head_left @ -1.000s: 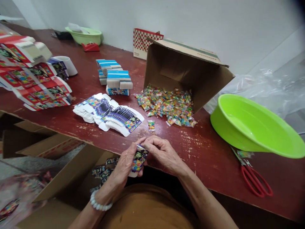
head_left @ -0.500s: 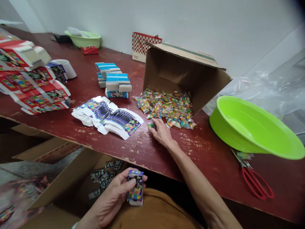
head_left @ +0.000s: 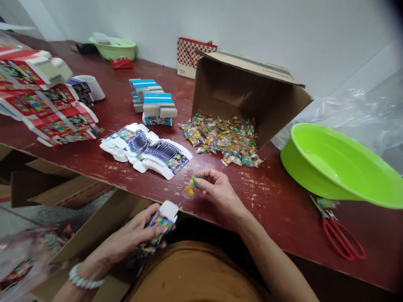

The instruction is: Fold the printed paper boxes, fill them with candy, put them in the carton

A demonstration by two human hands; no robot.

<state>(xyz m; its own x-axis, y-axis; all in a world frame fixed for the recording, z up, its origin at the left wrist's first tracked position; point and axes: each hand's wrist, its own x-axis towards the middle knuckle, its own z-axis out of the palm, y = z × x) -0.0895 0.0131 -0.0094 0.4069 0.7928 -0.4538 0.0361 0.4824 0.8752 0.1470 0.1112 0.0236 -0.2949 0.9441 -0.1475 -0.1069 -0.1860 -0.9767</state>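
Observation:
My left hand point(head_left: 137, 235) is closed around a small purple printed carton point(head_left: 162, 224), tilted, its white end flap standing up at the top. Between the thumb and fingers of my right hand point(head_left: 217, 188) is a small clear packet of colourful candy point(head_left: 190, 187), held just above the table's front part. Behind that hand, a heap of similar candy packets point(head_left: 225, 138) spills from a cardboard box point(head_left: 233, 90) lying on its side. Left of the heap lies a fanned stack of flat purple cartons point(head_left: 145, 149).
Blue carton bundles point(head_left: 159, 105) and red carton stacks point(head_left: 59, 113) stand to the left. A green basin point(head_left: 330, 167) rests at the right, beside red-handled scissors point(head_left: 343, 239). Below the red table point(head_left: 267, 209) is an open cardboard box point(head_left: 91, 226).
My right hand has drawn back from the heap toward me with a candy packet. My left hand has moved left and turned the carton, so its white flap now points up.

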